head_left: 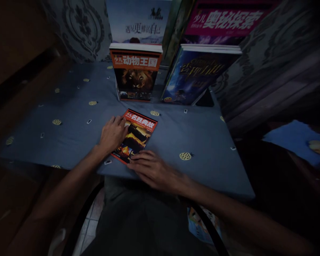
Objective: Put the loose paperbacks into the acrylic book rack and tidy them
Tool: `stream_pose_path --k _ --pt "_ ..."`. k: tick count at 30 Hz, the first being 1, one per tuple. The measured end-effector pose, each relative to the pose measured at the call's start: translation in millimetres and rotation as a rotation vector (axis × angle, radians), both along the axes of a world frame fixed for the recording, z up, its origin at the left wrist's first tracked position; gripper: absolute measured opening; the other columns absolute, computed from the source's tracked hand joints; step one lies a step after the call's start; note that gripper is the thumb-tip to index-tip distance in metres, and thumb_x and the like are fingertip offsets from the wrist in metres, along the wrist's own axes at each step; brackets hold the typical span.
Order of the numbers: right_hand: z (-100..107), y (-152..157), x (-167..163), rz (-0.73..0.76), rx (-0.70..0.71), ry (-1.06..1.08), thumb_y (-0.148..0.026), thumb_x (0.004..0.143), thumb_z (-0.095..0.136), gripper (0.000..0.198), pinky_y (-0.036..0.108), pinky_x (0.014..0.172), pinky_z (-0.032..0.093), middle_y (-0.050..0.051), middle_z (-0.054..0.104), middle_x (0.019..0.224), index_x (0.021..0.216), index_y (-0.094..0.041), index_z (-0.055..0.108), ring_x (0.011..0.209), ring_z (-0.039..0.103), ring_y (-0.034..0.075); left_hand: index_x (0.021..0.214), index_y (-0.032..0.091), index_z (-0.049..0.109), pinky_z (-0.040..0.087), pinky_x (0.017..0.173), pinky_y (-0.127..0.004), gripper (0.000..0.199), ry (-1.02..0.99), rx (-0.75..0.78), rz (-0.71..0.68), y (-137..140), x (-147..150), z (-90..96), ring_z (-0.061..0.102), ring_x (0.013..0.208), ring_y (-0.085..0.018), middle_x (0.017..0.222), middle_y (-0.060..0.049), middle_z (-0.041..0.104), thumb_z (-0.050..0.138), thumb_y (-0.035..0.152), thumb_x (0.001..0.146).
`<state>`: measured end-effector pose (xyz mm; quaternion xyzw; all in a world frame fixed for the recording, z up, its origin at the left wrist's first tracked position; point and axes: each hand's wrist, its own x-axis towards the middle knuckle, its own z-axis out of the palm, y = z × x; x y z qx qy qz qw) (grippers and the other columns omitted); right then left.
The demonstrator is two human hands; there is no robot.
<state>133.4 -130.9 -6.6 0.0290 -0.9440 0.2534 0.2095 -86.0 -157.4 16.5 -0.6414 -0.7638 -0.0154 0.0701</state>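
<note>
The tabletop (pixel 69 117) wore a soft blue cloth, matte and faintly creased, dotted with small round yellow motifs. The left hand (pixel 112 134) lay flat and relaxed, fingers loosely spread, resting on the left edge of a thin glossy book (pixel 138 133) with a red title band and a fiery orange cover picture. This book lay flat near the front edge of the tabletop, slanted so that its top pointed toward one o'clock. At about five o'clock from it, the right hand (pixel 152 170) rested palm down, fingers stretched out and close together, the fingertips pressing the book's lower corner; neither hand gripped anything.

At twelve o'clock from the flat book stood a lion book (pixel 135 73), a thick rectangular volume with an orange header and a pale block of pages visible along its top. Just to its right a dark blue book (pixel 196 74) leaned at a tilt, its cover shiny. Behind them rose a pale sky-coloured book (pixel 138 19) and a magenta-banded book (pixel 224 19). The far right was dim; a blue patch (pixel 296 140) there was possibly cloth.
</note>
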Motion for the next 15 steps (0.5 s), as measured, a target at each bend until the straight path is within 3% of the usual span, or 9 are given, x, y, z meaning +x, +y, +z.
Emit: stream_pose_path --k 4,9,15 --pt "0 35 -9 0.002 -0.094 -0.013 -0.019 0.100 0.049 0.034 0.041 0.103 0.051 0.008 0.076 0.115 0.129 -0.021 0.065 0.112 0.067 0.020 0.125 0.011 0.061 0.047 0.098 -0.040 0.039 -0.021 0.009 -0.030 -1 -1 -0.3 0.056 0.112 -0.028 0.127 -0.014 0.063 0.034 0.030 0.104" --pt "-4 91 -19 -0.304 -0.083 -0.067 -0.021 0.098 0.048 0.034 0.049 0.102 0.049 0.011 0.072 0.123 0.127 -0.022 0.066 0.116 0.064 0.027 0.126 0.012 0.061 0.046 0.101 -0.042 0.038 -0.090 0.045 -0.097 4 -14 -4.7 0.056 0.114 -0.027 0.128 -0.015 0.063 0.036 0.029 0.103" --pt "-13 102 -20 -0.355 -0.053 0.015 -0.023 0.097 0.050 0.032 0.047 0.098 0.051 0.015 0.072 0.118 0.122 -0.015 0.067 0.112 0.062 0.029 0.127 0.014 0.061 0.045 0.101 -0.044 0.037 -0.020 -0.015 -0.243 21 -34 3.1 0.057 0.116 -0.028 0.127 -0.015 0.064 0.037 0.029 0.103"
